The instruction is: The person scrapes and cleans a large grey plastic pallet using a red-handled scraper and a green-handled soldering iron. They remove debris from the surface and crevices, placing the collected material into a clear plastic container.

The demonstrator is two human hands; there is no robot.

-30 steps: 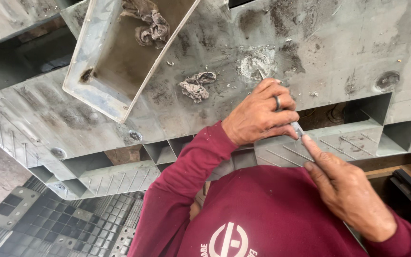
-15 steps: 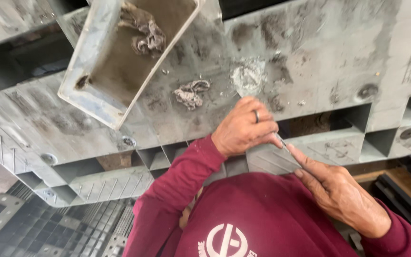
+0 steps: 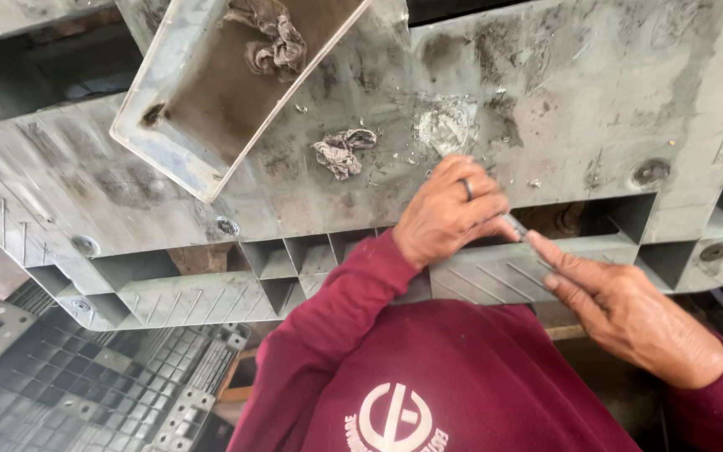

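Down at the edge of a big grey plastic pallet (image 3: 546, 75), the left hand (image 3: 449, 213) is curling its fingers (image 3: 483, 209) around a small slim metal tool (image 3: 519, 228), a dark ring showing on one finger. The tool is poking out just past the knuckles, lying against the pallet's ribbed side rail. The right hand (image 3: 638, 314) is stretching toward it, index finger extended and touching the tool's tip, the other fingers loosely bent and gripping nothing that can be made out. The pallet's top is looking scuffed, grimy and mottled, with round bolt recesses and a rough whitish patch (image 3: 445, 125) just above the left hand. Its side is showing open box-like cells between thin ribs. A crumpled grey rag (image 3: 340, 151) is lying on the surface near that patch. Further up, a shallow rectangular grey tray (image 3: 152, 138) is sitting tilted on the pallet, holding another wadded rag (image 3: 274, 42) and dirt. Dark gridded pallets (image 3: 60, 393) are lying lower left.
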